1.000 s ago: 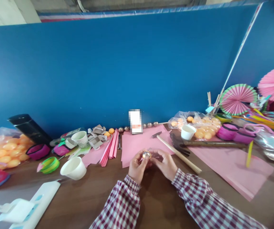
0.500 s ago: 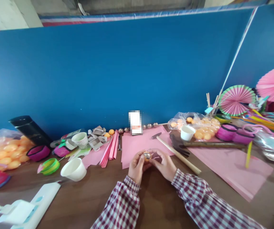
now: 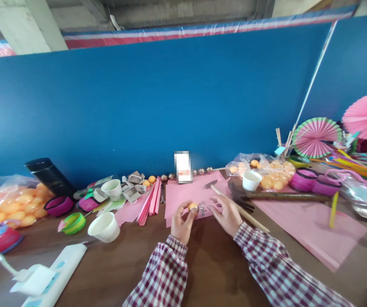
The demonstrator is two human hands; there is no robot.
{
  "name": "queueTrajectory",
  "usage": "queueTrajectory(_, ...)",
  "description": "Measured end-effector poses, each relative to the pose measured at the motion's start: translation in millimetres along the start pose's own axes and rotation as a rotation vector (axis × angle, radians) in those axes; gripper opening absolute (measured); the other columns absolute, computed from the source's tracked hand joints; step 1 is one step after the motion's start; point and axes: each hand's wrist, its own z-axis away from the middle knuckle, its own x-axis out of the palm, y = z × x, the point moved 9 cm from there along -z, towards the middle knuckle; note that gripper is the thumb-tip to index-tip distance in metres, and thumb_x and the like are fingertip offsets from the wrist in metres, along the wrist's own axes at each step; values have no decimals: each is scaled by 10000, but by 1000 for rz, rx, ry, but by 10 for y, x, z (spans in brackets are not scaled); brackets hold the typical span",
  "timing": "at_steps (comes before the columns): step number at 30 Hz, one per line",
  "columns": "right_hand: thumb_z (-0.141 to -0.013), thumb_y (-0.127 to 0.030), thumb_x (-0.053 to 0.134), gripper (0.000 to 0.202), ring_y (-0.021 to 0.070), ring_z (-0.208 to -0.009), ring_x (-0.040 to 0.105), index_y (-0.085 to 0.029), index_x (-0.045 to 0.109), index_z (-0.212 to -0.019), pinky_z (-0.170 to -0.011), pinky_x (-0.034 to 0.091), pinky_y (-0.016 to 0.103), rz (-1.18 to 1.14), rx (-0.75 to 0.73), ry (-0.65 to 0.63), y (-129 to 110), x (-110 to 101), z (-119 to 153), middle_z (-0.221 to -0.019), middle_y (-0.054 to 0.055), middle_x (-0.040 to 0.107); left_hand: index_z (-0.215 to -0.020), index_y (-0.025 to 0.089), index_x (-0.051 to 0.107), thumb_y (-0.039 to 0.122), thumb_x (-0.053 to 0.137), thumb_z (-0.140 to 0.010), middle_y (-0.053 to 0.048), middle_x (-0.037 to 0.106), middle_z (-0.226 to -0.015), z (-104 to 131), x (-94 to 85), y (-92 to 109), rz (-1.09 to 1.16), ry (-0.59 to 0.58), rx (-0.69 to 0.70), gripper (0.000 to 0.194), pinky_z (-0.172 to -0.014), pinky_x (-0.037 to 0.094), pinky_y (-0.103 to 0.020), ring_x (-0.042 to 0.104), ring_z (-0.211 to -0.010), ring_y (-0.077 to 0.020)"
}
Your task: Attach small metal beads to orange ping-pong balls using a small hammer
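Observation:
Between the thumb and fingers of my left hand (image 3: 180, 224) is an orange ball (image 3: 192, 206), partly covered in something silvery on its right side. My right hand (image 3: 228, 216) is held apart from the ball, fingers spread and curved, with nothing visible in them. Small silvery pieces (image 3: 202, 208) lie on the pink paper (image 3: 183, 194) between the two hands; their exact kind is too small to make out. Beyond my right hand, a small hammer (image 3: 211, 183) and a wooden stick (image 3: 250, 215) rest on the paper and table.
Silvery balls (image 3: 209, 170) line the blue partition (image 3: 157, 94). At left stand a white cup (image 3: 104, 227), a power strip (image 3: 63, 273) and a bag of orange balls (image 3: 17, 204). A larger hammer (image 3: 285, 195) and another white cup (image 3: 251, 181) are at right.
My right hand has moved away from the ball to the right, and its fingers have parted. The ball stays in my left hand. The view has tilted up slightly.

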Motion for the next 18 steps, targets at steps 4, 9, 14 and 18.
queueTrajectory(4, -771, -283, 441, 262, 187, -892, 495, -191, 536, -998, -829, 360, 349, 359, -16, 20, 88, -145, -37, -1019, 71, 560, -939, 170, 593, 338, 611, -643, -82, 614, -936, -43, -146, 197, -377, 95, 197, 341, -791, 443, -328, 581, -842, -186)
queueTrajectory(9, -756, -280, 449, 275, 203, -883, 460, -212, 541, -1006, -719, 356, 303, 627, 79, -87, 147, -214, -4, -1005, 74, 548, -947, 179, 602, 380, 542, -687, -86, 639, -892, -81, -208, 176, -598, 128, 258, 334, -768, 442, -349, 591, -794, -200)
queueTrajectory(14, -785, -237, 392, 269, 205, -868, 463, -202, 536, -1010, -710, 362, 307, 703, 198, -176, 159, -236, 13, -986, 98, 545, -953, 194, 607, 409, 427, -747, -76, 624, -979, -52, -162, 252, -651, 111, 373, 348, -864, 392, -336, 557, -930, -203)
queueTrajectory(18, -811, -206, 332, 274, 208, -873, 475, -187, 534, -996, -690, 385, 306, 692, 271, -182, 214, -248, 10, -1006, 104, 534, -935, 167, 600, 457, 404, -740, -85, 628, -963, -73, -195, 238, -693, 124, 321, 401, -846, 404, -358, 562, -917, -219)
